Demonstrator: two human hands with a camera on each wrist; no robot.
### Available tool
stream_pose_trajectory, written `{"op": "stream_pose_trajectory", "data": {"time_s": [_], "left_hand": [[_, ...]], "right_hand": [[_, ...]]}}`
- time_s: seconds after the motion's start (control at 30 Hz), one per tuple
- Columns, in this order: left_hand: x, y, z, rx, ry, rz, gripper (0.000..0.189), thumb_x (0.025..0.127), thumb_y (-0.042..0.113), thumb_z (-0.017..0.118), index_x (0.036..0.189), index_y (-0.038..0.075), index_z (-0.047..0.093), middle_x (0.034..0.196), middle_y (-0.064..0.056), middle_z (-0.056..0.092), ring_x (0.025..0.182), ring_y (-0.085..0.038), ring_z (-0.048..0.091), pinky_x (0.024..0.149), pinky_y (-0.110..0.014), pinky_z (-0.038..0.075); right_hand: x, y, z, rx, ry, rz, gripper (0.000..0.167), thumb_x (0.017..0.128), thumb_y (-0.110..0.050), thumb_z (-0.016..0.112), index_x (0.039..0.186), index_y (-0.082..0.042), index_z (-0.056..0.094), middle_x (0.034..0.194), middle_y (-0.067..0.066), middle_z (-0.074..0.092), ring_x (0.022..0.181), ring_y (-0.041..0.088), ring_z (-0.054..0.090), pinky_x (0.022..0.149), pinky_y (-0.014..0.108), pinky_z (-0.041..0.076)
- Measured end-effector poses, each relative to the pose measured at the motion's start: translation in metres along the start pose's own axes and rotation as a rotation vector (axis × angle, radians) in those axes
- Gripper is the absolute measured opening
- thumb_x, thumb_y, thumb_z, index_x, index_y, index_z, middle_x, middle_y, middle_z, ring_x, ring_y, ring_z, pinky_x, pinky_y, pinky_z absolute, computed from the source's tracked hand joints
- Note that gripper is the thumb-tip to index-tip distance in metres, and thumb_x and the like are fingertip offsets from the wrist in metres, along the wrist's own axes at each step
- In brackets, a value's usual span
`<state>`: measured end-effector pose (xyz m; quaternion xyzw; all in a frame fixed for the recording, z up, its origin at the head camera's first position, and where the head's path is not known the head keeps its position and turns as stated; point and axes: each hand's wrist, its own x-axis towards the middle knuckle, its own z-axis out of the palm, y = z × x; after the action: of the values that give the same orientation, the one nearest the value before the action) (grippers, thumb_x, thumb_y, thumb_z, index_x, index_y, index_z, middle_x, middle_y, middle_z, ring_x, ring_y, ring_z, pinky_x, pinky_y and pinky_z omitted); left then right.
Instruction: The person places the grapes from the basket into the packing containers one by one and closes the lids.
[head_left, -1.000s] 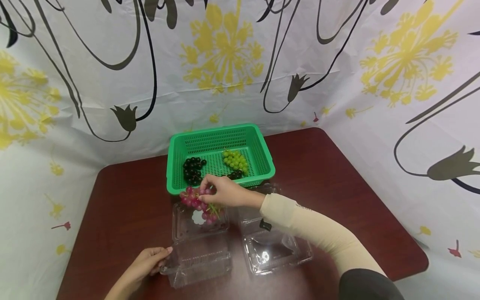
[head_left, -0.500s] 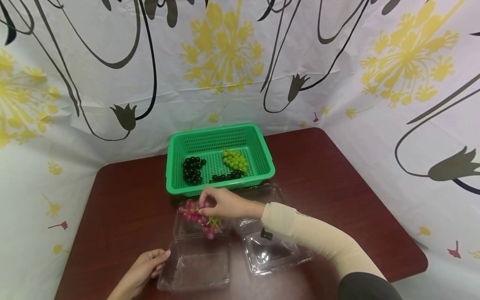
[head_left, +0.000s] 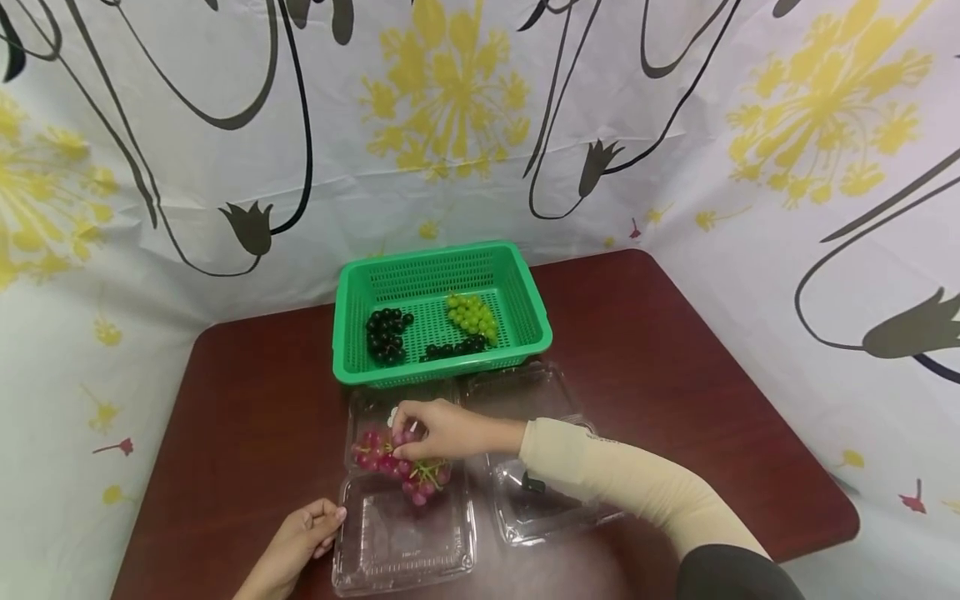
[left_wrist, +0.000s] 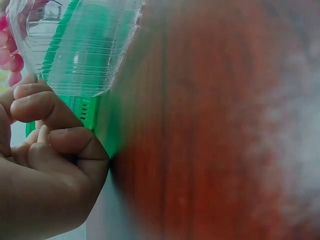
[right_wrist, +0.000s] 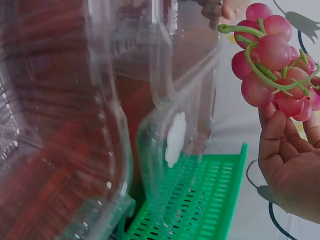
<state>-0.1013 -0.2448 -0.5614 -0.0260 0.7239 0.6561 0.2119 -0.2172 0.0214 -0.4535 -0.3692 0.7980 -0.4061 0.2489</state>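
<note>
My right hand (head_left: 438, 429) pinches a bunch of red grapes (head_left: 375, 454) from above. In the head view the bunch overlaps the near half of an opened clear plastic clamshell box (head_left: 405, 567). The right wrist view shows the round pink-red grapes (right_wrist: 274, 52) and their green stems above the curled fingers. At the box's left edge, my left hand (head_left: 303, 533) pinches the rim between thumb and fingers. In the left wrist view the ridged plastic box (left_wrist: 82, 65) rises from that hand (left_wrist: 55, 135).
Behind the box stands a green basket (head_left: 536, 337) with black grapes (head_left: 386, 333), green grapes (head_left: 472, 317) and a second dark bunch (head_left: 456, 347). A second opened clear clamshell box (head_left: 525, 383) lies right of the first, partly under my right forearm. The dark red table (head_left: 247, 400) meets a patterned cloth wall.
My right hand has brought the red grapes down and nearer, from the basket's front edge to over the box. The box's near half has tipped back so its inside faces up.
</note>
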Motion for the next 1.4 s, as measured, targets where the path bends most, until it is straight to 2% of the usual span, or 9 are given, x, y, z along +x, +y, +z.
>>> {"op": "stream_pose_trajectory", "data": {"time_s": [0.13, 0.27, 0.33, 0.6, 0.8, 0.93, 1.03, 1.17, 1.4], "left_hand": [[0.001, 0.002, 0.0, 0.025, 0.035, -0.025, 0.02, 0.098, 0.016, 0.054, 0.08, 0.012, 0.047, 0.058, 0.011, 0.045, 0.05, 0.0, 0.039, 0.051, -0.018, 0.037], [0.001, 0.003, 0.0, 0.039, 0.047, -0.032, 0.02, 0.098, 0.017, 0.054, 0.08, 0.012, 0.048, 0.058, 0.011, 0.044, 0.05, 0.0, 0.039, 0.052, -0.018, 0.038], [0.001, 0.004, -0.001, 0.045, 0.055, -0.026, 0.02, 0.098, 0.016, 0.054, 0.079, 0.012, 0.048, 0.058, 0.011, 0.045, 0.049, 0.0, 0.038, 0.051, -0.018, 0.038], [0.0, 0.004, -0.002, 0.04, 0.061, -0.023, 0.019, 0.098, 0.017, 0.055, 0.081, 0.011, 0.049, 0.058, 0.011, 0.045, 0.05, 0.0, 0.04, 0.051, -0.018, 0.038], [0.0, 0.007, -0.006, 0.065, -0.005, -0.001, 0.018, 0.098, 0.015, 0.053, 0.083, 0.007, 0.05, 0.058, 0.01, 0.043, 0.049, 0.0, 0.037, 0.048, -0.019, 0.035], [0.001, 0.011, -0.008, 0.113, -0.072, 0.036, 0.023, 0.1, 0.013, 0.05, 0.088, -0.007, 0.049, 0.059, 0.011, 0.042, 0.049, 0.002, 0.034, 0.045, -0.017, 0.03], [0.001, 0.012, -0.009, 0.13, -0.145, 0.081, 0.029, 0.101, 0.012, 0.046, 0.093, -0.015, 0.044, 0.061, 0.011, 0.04, 0.051, 0.002, 0.033, 0.043, -0.022, 0.025], [0.002, 0.012, -0.009, 0.145, -0.216, 0.12, 0.03, 0.103, 0.013, 0.043, 0.093, -0.015, 0.04, 0.063, 0.01, 0.038, 0.053, 0.003, 0.034, 0.043, -0.025, 0.025], [0.001, 0.012, -0.009, 0.166, -0.217, 0.136, 0.027, 0.103, 0.012, 0.042, 0.091, -0.012, 0.042, 0.063, 0.01, 0.037, 0.054, 0.003, 0.035, 0.044, -0.023, 0.029]], "right_hand": [[-0.002, 0.001, 0.005, -0.047, -0.033, 0.003, 0.016, 0.088, -0.016, 0.069, 0.096, -0.016, 0.056, 0.081, -0.008, 0.06, 0.06, 0.0, 0.054, 0.056, 0.018, 0.052], [-0.003, 0.002, 0.012, -0.142, -0.08, -0.021, 0.015, 0.088, -0.016, 0.069, 0.097, -0.016, 0.057, 0.084, -0.009, 0.063, 0.071, -0.003, 0.057, 0.064, 0.014, 0.051], [-0.003, 0.003, 0.016, -0.221, -0.1, -0.036, 0.014, 0.088, -0.019, 0.069, 0.097, -0.017, 0.058, 0.085, -0.011, 0.063, 0.073, -0.005, 0.056, 0.067, 0.011, 0.049], [-0.002, 0.007, 0.03, -0.592, -0.162, -0.109, 0.016, 0.089, -0.034, 0.067, 0.098, -0.025, 0.058, 0.086, -0.016, 0.058, 0.07, -0.004, 0.051, 0.064, 0.011, 0.042], [0.0, 0.01, 0.041, -0.884, -0.163, -0.242, 0.017, 0.09, -0.037, 0.065, 0.102, -0.027, 0.059, 0.096, -0.015, 0.062, 0.08, -0.004, 0.056, 0.068, 0.011, 0.046], [0.001, 0.012, 0.045, -1.009, -0.15, -0.322, 0.015, 0.092, -0.037, 0.062, 0.102, -0.026, 0.058, 0.092, -0.014, 0.06, 0.079, -0.002, 0.053, 0.063, 0.01, 0.043], [0.003, 0.014, 0.049, -1.091, -0.134, -0.372, 0.015, 0.094, -0.038, 0.057, 0.103, -0.026, 0.057, 0.091, -0.014, 0.058, 0.08, 0.0, 0.051, 0.063, 0.01, 0.041], [0.004, 0.018, 0.054, -1.163, -0.1, -0.418, 0.013, 0.096, -0.037, 0.054, 0.102, -0.027, 0.057, 0.092, -0.014, 0.058, 0.081, 0.001, 0.05, 0.064, 0.012, 0.041], [0.005, 0.019, 0.06, -1.216, -0.094, -0.432, 0.015, 0.096, -0.037, 0.053, 0.107, -0.029, 0.058, 0.096, -0.013, 0.058, 0.086, 0.003, 0.05, 0.075, 0.017, 0.046]]}}
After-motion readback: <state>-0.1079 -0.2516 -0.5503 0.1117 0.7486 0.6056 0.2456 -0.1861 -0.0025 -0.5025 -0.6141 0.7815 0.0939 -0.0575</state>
